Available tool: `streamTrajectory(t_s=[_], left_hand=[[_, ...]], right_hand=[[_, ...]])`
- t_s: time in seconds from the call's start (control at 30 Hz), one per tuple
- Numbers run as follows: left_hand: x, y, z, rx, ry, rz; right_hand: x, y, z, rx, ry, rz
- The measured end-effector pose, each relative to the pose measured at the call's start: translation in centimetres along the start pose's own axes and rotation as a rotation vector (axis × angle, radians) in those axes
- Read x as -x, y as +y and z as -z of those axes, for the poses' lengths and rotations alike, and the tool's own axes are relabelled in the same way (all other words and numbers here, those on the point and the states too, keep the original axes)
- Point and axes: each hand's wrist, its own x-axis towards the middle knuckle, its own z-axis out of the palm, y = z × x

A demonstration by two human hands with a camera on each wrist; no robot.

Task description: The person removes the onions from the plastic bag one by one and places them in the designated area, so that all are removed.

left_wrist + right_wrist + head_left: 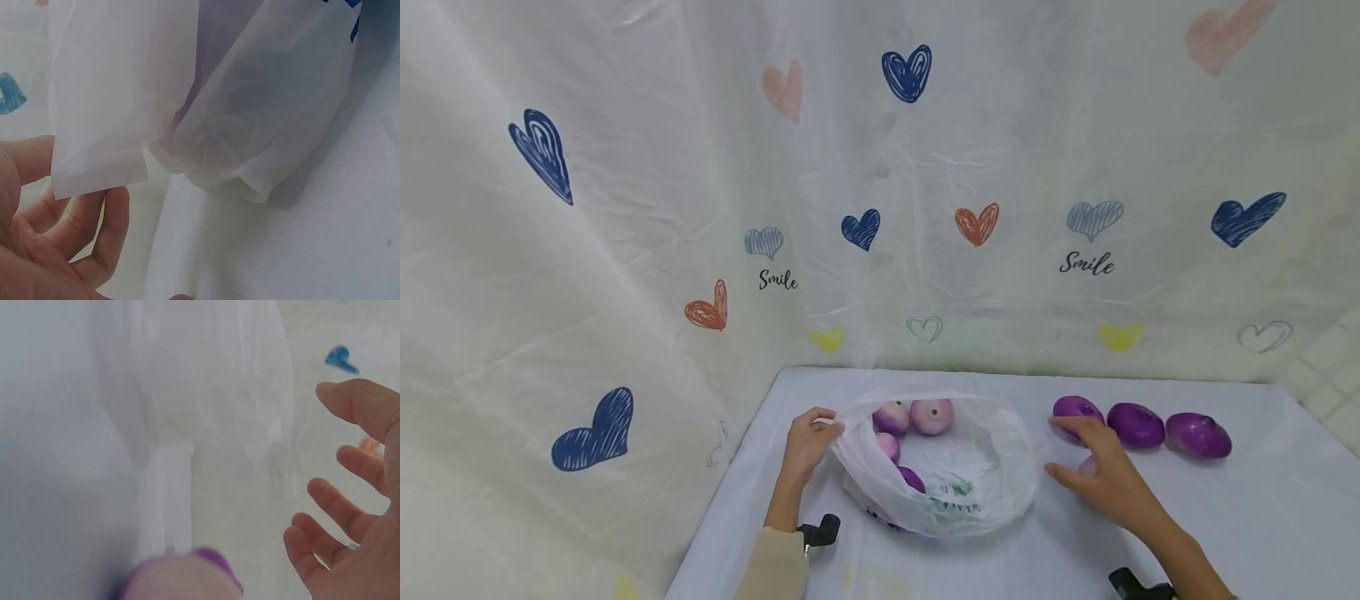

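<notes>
A white plastic bag (1011, 467) stands with its mouth open on the table, several purple onions (932, 417) inside against its left and back. My left hand (808, 446) pinches the left edge of the bag's rim; in the left wrist view, the fingers (81, 219) lie behind the bag's edge (119, 137). To the right of the bag is my right hand (1101, 475), thumb and fingers spread apart, holding nothing. A pale onion (1087, 466) shows partly behind that hand. In the right wrist view, an onion (181, 578) is blurred at the bottom.
Three dark purple onions lie in a row at the back right, the rightmost onion (1199, 436) nearest the table's right side. A white cloth covers the table (1247, 525). Behind it hangs a pale curtain (1030, 317) printed with hearts.
</notes>
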Motion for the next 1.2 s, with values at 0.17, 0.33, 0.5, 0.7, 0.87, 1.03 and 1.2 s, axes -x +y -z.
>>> streamTrajectory(t_s=[0.17, 0.33, 0.5, 0.7, 0.87, 1.03, 1.2], left_hand=[[-0.1, 0.1, -0.2, -0.005, 0.005, 0.004], [0.0, 0.4, -0.3, -0.017, 0.017, 0.014], [0.1, 0.5, -0.4, -0.012, 0.014, 0.01], [0.1, 0.6, -0.3, -0.019, 0.02, 0.024], [0.1, 0.6, -0.3, -0.027, 0.02, 0.024], [0.1, 0.5, -0.3, -0.024, 0.019, 0.022], [0.2, 0.5, -0.2, -0.033, 0.018, 0.034]], right_hand=[[-0.7, -2.2, -2.4, -0.043, -0.05, 0.061], [-1.8, -3.4, -4.8, -0.109, -0.134, 0.072], [-2.5, -4.2, -7.1, -0.213, -0.209, 0.052], [-3.2, -5.4, -9.6, -0.293, -0.319, 0.026], [-3.7, -6.4, -11.2, -0.339, -0.422, 0.013], [-4.0, -7.2, -12.6, -0.366, -0.513, 0.037], [-4.1, -7.4, -13.7, -0.385, -0.591, 0.048]])
